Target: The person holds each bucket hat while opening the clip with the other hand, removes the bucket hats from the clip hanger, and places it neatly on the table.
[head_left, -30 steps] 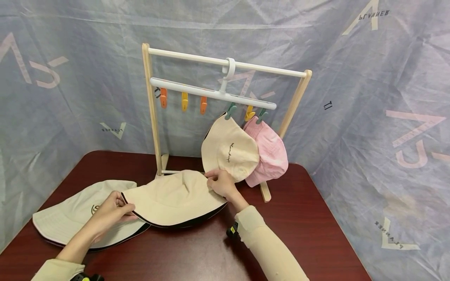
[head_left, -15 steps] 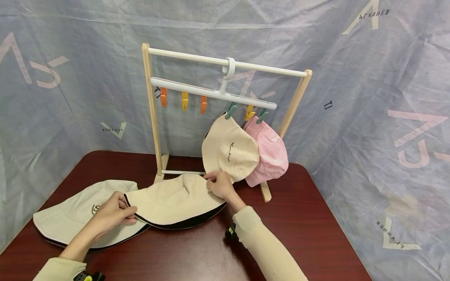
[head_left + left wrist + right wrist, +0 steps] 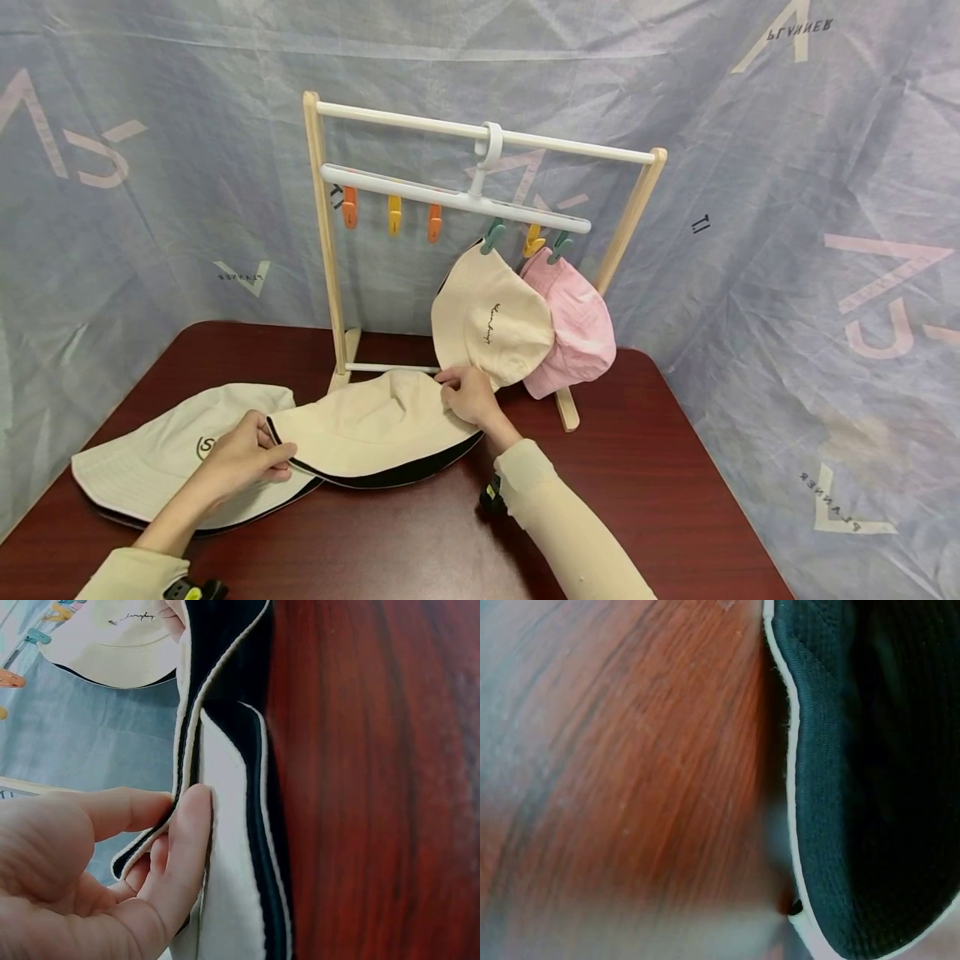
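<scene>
A cream bucket hat point(image 3: 382, 429) with a black lining is held between both hands, low over the front of the rack. The left hand point(image 3: 243, 458) pinches its left brim edge between thumb and fingers, which the left wrist view shows closely. At the hat's right end, the right hand point(image 3: 472, 395) grips the brim; its fingertips are partly hidden. The right wrist view shows the hat's black lining point(image 3: 825, 750) and pale edge. Beneath the left hand lies an off-white bucket hat point(image 3: 150, 458) with a round dark print, partly overlapped by the held hat.
A wooden rack point(image 3: 322, 233) carries a white clip hanger point(image 3: 450, 198) with orange, yellow and green clips. From green clips hang a cream hat point(image 3: 491, 317) with script and a pink hat point(image 3: 577, 325). All stand on a dark red table point(image 3: 600, 517) before a grey cloth backdrop point(image 3: 750, 167).
The held hat's left end has shifted slightly right and down with the left hand, and more of its black underside shows. The right hand has barely moved.
</scene>
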Tool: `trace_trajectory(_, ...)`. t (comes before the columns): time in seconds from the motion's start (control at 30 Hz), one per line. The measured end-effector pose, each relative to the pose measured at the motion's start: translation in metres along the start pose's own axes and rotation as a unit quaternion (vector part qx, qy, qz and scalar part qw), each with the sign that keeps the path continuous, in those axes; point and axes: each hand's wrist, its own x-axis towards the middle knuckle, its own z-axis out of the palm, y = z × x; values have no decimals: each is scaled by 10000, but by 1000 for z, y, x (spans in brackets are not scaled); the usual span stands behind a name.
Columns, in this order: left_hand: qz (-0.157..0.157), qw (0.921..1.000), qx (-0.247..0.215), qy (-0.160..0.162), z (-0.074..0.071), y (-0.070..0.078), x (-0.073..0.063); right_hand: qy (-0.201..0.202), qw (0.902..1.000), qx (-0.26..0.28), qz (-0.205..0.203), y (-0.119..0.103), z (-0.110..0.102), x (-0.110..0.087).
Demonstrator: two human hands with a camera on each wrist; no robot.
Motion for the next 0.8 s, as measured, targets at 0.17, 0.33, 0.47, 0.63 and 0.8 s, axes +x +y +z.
trace_trajectory(0.17, 72, 9997, 244, 44, 1, -1, 0, -144, 9997, -153, -92, 4, 3, 0)
trace_trajectory(0.33, 167, 9986, 491, 62, 1, -1, -1, -367, 9988, -302, -150, 1, 1, -3)
trace_trajectory(0.47, 296, 9964, 771, 166, 1, -1, -1, -505, 9976, -334, -325, 1, 1, -4)
trace_trajectory(0.63, 479, 9939, 956, 258, 3, -1, -3, -678, 9944, -561, -588, 4, 5, -7)
trace_trajectory(0.8, 599, 9912, 1154, 235, 3, -1, -3, -977, 9912, -735, -513, 1, 6, -10)
